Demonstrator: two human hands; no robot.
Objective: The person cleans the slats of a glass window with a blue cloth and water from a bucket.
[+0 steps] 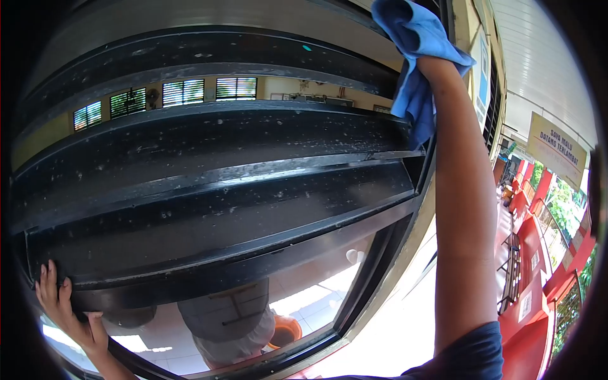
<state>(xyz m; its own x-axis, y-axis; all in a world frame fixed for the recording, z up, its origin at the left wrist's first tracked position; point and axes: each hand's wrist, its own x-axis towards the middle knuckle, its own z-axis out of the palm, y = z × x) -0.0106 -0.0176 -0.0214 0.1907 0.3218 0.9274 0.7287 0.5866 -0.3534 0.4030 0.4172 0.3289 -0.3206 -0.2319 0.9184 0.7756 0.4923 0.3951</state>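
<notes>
- A yellow wall (278, 85) with slatted windows (183, 92) shows behind the glass.
- Red posts (538, 190) line a bright, sunny walkway.
- A yellow sign (557, 149) hangs up high.

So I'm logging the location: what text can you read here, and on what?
"SAYA MALU DATANG TERLAMBAT" on the yellow hanging sign.
White notices on the red pillars: too small to read.
Blue-edged poster by the window: unreadable at this angle.
</notes>
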